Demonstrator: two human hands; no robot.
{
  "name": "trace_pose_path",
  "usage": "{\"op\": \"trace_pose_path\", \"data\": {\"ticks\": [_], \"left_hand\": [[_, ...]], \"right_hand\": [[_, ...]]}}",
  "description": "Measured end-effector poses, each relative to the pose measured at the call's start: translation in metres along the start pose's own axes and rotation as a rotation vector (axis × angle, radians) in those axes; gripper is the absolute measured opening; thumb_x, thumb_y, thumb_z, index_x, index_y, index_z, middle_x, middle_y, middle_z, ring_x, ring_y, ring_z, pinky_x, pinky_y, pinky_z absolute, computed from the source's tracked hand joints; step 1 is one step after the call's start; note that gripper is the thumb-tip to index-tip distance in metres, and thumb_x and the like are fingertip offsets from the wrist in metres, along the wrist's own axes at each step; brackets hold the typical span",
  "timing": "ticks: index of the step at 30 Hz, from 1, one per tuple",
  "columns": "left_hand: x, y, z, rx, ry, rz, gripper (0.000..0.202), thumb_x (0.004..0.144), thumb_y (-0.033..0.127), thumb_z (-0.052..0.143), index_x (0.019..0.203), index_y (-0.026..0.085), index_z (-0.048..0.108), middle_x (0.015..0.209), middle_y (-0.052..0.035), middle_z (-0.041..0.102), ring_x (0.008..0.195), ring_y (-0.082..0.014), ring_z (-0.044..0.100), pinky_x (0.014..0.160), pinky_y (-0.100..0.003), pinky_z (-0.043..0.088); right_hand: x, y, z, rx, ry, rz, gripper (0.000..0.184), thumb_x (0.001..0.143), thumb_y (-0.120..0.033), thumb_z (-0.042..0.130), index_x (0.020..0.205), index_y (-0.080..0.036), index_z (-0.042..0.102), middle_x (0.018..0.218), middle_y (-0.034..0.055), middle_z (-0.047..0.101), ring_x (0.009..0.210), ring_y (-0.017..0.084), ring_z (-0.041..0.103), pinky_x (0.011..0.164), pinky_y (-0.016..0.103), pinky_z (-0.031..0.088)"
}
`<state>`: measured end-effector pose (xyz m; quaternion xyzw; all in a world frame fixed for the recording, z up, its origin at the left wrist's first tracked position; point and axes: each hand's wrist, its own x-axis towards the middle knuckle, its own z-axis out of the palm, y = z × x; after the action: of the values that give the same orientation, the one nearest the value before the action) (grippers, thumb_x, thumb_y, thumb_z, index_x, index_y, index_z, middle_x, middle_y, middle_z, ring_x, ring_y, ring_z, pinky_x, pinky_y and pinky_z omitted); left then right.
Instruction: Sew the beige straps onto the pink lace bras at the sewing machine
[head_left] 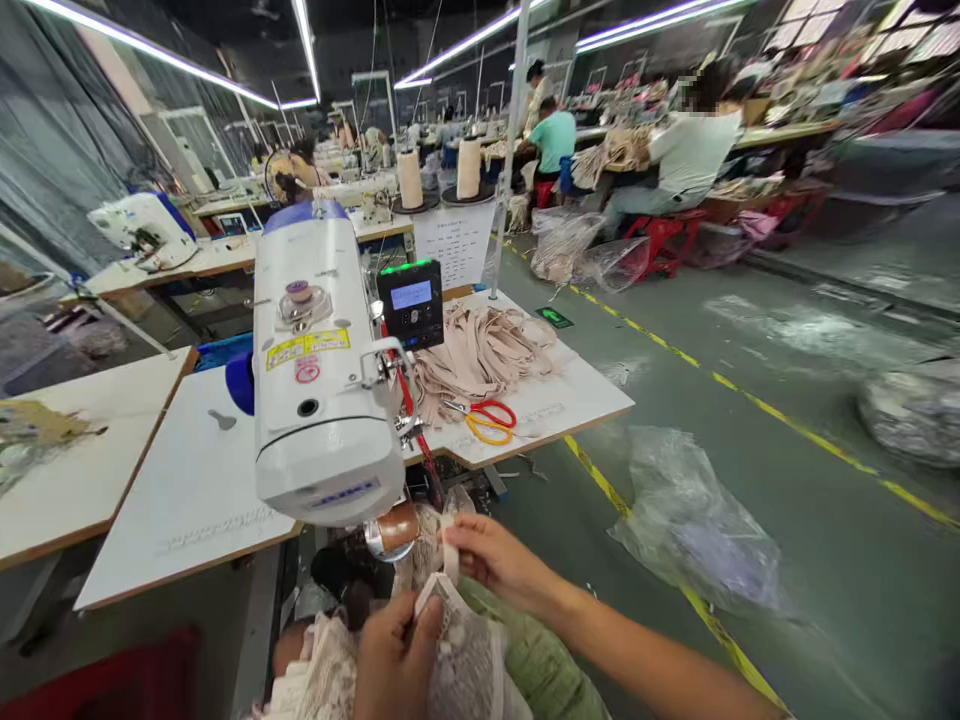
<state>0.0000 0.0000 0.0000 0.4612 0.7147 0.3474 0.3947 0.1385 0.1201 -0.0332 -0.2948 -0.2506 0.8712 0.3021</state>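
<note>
Pale fabric (465, 650) in two hands (499, 560), two thread cones (469, 170)

The left hand (395, 645) and the lace fabric (469, 665) are cut off below; the screen writing (412, 294) cannot be read.

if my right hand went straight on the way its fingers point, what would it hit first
Beyond the strap it holds, the right hand would probably meet the lace beside the brown cylinder first, though one view leaves the depth unclear.
</note>
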Motion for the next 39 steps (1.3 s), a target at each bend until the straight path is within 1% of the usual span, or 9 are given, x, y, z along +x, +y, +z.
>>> {"op": "trace_pose_path", "data": {"ticks": [4, 8, 15, 19, 23, 25, 29, 33, 39], "left_hand": [[0.003, 0.005, -0.017, -0.001, 0.058, -0.010, 0.047, 0.087, 0.058, 0.048, 0.061, 0.018, 0.048, 0.059, 0.0033, 0.042, 0.059, -0.0123, 0.042, 0.055, -0.021, 0.032], [0.005, 0.005, -0.016, 0.026, 0.065, 0.028, 0.046, 0.087, 0.055, 0.049, 0.062, 0.017, 0.054, 0.055, 0.0034, 0.044, 0.054, -0.0116, 0.043, 0.051, -0.021, 0.032], [0.002, 0.005, -0.020, 0.094, 0.032, 0.178, 0.033, 0.091, 0.039, 0.050, 0.071, 0.017, 0.063, 0.063, -0.0003, 0.059, 0.058, -0.0134, 0.054, 0.055, -0.021, 0.040], [-0.003, 0.002, -0.010, -0.080, 0.043, 0.283, 0.027, 0.090, 0.037, 0.057, 0.110, 0.020, 0.064, 0.112, -0.0093, 0.065, 0.106, -0.0218, 0.062, 0.089, -0.030, 0.051], [-0.008, -0.016, 0.012, -0.220, 0.289, 0.187, 0.024, 0.095, 0.037, 0.052, 0.109, 0.018, 0.057, 0.093, -0.0066, 0.070, 0.082, -0.0176, 0.070, 0.068, -0.025, 0.056], [-0.006, -0.022, 0.010, -0.119, 0.373, 0.294, 0.025, 0.094, 0.030, 0.053, 0.117, 0.019, 0.054, 0.095, -0.0068, 0.073, 0.075, -0.0163, 0.071, 0.061, -0.023, 0.055], [0.011, -0.013, -0.021, 0.249, 0.207, 0.653, 0.038, 0.091, 0.014, 0.053, 0.126, 0.025, 0.060, 0.096, -0.0048, 0.077, 0.077, -0.0146, 0.074, 0.066, -0.019, 0.056], [0.026, 0.005, -0.047, 0.297, 0.175, 0.467, 0.030, 0.094, 0.022, 0.051, 0.118, 0.022, 0.068, 0.106, -0.0055, 0.077, 0.090, -0.0176, 0.075, 0.074, -0.020, 0.058], [0.027, 0.003, -0.057, 0.363, 0.107, 0.339, 0.032, 0.090, 0.026, 0.055, 0.117, 0.025, 0.071, 0.110, -0.0039, 0.076, 0.099, -0.0207, 0.073, 0.083, -0.025, 0.058]], "right_hand": [[-0.021, -0.024, -0.003, -0.075, -0.098, 0.052, 0.026, 0.068, -0.035, 0.085, 0.081, -0.016, 0.073, 0.081, 0.0003, 0.063, 0.070, 0.009, 0.054, 0.069, 0.021, 0.043], [-0.032, -0.028, 0.020, -0.455, -0.311, -0.004, 0.024, 0.077, -0.038, 0.077, 0.090, -0.018, 0.077, 0.112, 0.0060, 0.062, 0.100, 0.018, 0.058, 0.091, 0.028, 0.044], [-0.027, -0.016, 0.036, -0.889, -0.290, -0.381, 0.025, 0.091, -0.039, 0.063, 0.090, -0.019, 0.077, 0.081, 0.0032, 0.067, 0.079, 0.016, 0.060, 0.074, 0.026, 0.044], [-0.024, -0.011, 0.039, -0.673, -0.225, -0.380, 0.020, 0.087, -0.036, 0.068, 0.089, -0.018, 0.077, 0.084, 0.0038, 0.068, 0.079, 0.015, 0.062, 0.072, 0.025, 0.046], [-0.018, -0.017, 0.045, -0.477, -0.194, -0.234, 0.021, 0.083, -0.037, 0.072, 0.086, -0.017, 0.076, 0.084, 0.0032, 0.068, 0.077, 0.014, 0.061, 0.071, 0.023, 0.047], [-0.013, -0.024, 0.044, -0.488, -0.207, -0.180, 0.026, 0.083, -0.041, 0.071, 0.087, -0.016, 0.076, 0.081, 0.0030, 0.068, 0.074, 0.013, 0.060, 0.071, 0.023, 0.047], [0.007, -0.038, 0.033, -0.493, -0.134, -0.150, 0.035, 0.084, -0.050, 0.066, 0.074, -0.016, 0.070, 0.067, -0.0012, 0.058, 0.059, 0.009, 0.051, 0.059, 0.022, 0.044], [0.033, -0.052, 0.029, -0.665, -0.102, -0.205, 0.034, 0.079, -0.051, 0.069, 0.068, -0.019, 0.064, 0.057, -0.0031, 0.051, 0.054, 0.012, 0.049, 0.055, 0.025, 0.045], [0.052, -0.071, 0.047, -0.971, -0.068, -0.429, 0.026, 0.079, -0.047, 0.067, 0.075, -0.021, 0.066, 0.074, 0.0039, 0.062, 0.080, 0.022, 0.059, 0.075, 0.034, 0.051]]}}
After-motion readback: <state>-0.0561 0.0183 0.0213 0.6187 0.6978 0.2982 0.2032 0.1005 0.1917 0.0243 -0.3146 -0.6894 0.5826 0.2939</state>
